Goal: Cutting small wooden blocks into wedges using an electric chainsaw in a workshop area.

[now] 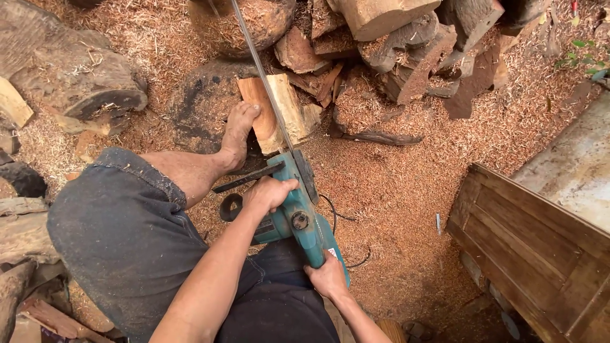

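From the head camera, looking down, the person holds a teal electric chainsaw (pixel 298 213) with both hands. The left hand (pixel 270 192) is wrapped tight around the black front handle on top of the saw. The right hand (pixel 327 277) is closed around the teal back handle, close to the person's body. The saw's long thin metal bar (pixel 260 73) points away from the person and runs up to the top of the picture.

The bar lies across a pale cut block of wood (pixel 279 111). The person's bare foot (pixel 238 133) presses on the left side of that block, just beside the bar. The block sits against a big dark round log (pixel 200 105).

A thin black cord (pixel 337 219) curls on the ground to the right of the saw. Reddish sawdust (pixel 394 190) covers the ground all over.

Behind the block is a heap of split brown logs (pixel 406 51), right in the way past the end of the cut. A fat grey log (pixel 82 79) lies to the left. On the right stands a brown wooden panel with slats (pixel 540 248), well apart from the saw. The person wears dusty dark shorts (pixel 121 235).
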